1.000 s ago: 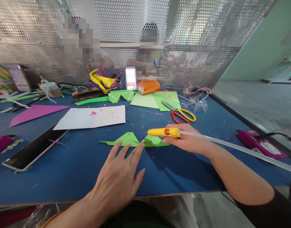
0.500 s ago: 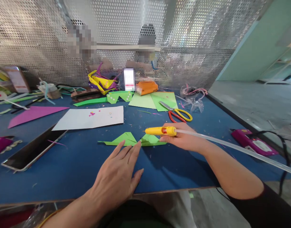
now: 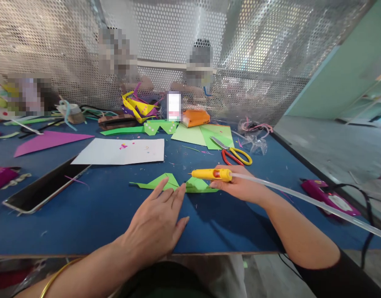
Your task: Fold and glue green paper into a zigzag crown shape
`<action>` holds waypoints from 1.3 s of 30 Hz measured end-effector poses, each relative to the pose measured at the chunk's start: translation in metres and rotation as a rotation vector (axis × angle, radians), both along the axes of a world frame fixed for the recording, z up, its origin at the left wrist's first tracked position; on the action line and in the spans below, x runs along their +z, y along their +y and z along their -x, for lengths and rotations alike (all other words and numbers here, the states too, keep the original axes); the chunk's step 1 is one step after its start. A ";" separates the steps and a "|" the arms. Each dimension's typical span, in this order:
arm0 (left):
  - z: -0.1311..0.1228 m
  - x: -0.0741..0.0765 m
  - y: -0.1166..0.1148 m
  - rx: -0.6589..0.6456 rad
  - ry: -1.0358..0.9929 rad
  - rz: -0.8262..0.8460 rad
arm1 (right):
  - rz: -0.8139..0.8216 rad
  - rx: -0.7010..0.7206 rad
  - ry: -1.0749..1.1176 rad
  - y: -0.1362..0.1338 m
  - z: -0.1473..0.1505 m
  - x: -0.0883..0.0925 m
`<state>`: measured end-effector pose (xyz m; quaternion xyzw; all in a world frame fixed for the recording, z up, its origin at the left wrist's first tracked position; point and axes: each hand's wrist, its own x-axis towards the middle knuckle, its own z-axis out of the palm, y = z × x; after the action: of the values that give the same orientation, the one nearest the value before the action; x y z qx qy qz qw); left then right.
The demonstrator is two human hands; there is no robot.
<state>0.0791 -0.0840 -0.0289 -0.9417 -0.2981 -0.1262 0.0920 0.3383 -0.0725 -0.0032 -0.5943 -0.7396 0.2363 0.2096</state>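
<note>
A folded green paper piece (image 3: 174, 184) lies on the blue table (image 3: 94, 215) in front of me. My left hand (image 3: 156, 225) rests flat and open on the table, its fingertips touching the near edge of the green paper. My right hand (image 3: 240, 186) grips a yellow glue gun (image 3: 212, 174) with a long clear glue stick (image 3: 302, 200) trailing to the right. The gun's tip points left, just above the green paper.
Yellow-and-red scissors (image 3: 235, 154) lie on light green sheets (image 3: 203, 134). A white sheet (image 3: 120, 151), a purple triangle (image 3: 47, 140), a tablet (image 3: 44, 188), a pink device with a cable (image 3: 329, 198) and paper scraps lie around. Two people sit behind the perforated screen (image 3: 255, 62).
The view has shifted slightly. My left hand has drawn back a little while its fingertips stay on the green paper; my right hand still holds the glue gun over it.
</note>
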 end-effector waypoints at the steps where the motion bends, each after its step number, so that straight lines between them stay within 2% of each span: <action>1: 0.003 -0.001 0.000 0.007 -0.042 0.033 | -0.003 -0.003 -0.005 0.000 0.000 -0.001; 5: 0.015 -0.004 -0.001 0.065 -0.167 0.116 | -0.013 -0.012 -0.019 0.000 0.000 -0.001; 12: 0.013 0.000 0.000 0.033 -0.122 0.137 | -0.014 -0.006 -0.028 0.001 -0.001 -0.002; 17: 0.006 0.003 -0.001 0.022 -0.001 0.058 | 0.016 -0.014 -0.021 0.001 -0.001 -0.003; 22: 0.000 -0.001 0.000 -0.022 0.046 -0.090 | 0.016 -0.012 -0.034 0.002 0.000 -0.002; 28: 0.008 0.000 0.017 -0.038 -0.095 0.024 | -0.028 -0.009 0.002 0.002 0.000 0.000; 32: 0.008 0.001 0.023 0.019 -0.022 0.015 | -0.024 -0.002 0.027 0.002 0.001 -0.002; 39: 0.003 0.005 0.023 -0.029 -0.025 0.015 | -0.054 0.014 0.029 0.003 0.001 -0.005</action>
<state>0.0761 -0.0606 -0.0239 -0.9449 -0.2865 -0.1371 0.0791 0.3376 -0.0691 -0.0081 -0.5799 -0.7466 0.2265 0.2346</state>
